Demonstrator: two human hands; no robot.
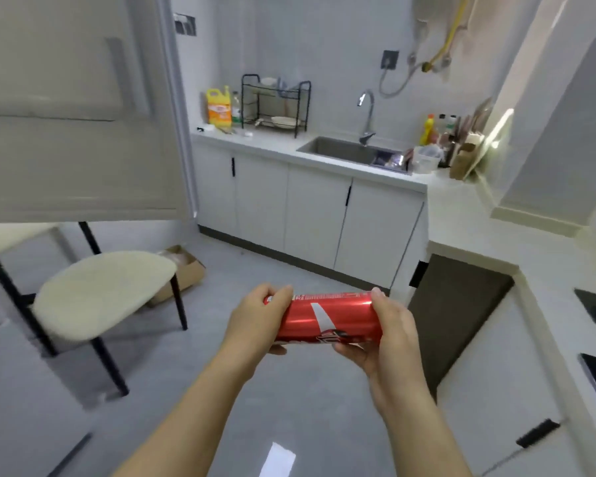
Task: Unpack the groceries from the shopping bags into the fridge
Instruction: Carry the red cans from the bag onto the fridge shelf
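– While the red can (pixel 327 321) lies sideways in the air above the floor, how do your hands hold it?
– My left hand (pixel 255 325) curls round one end and my right hand (pixel 389 339) round the other; both grip it with bent fingers.
– Good. How to do this step well?
– I think I should turn to the white door (pixel 76 132) at the upper left, probably the fridge's, and stand the can upright so it cannot roll.
– Mind the chair (pixel 100 294) below that door.
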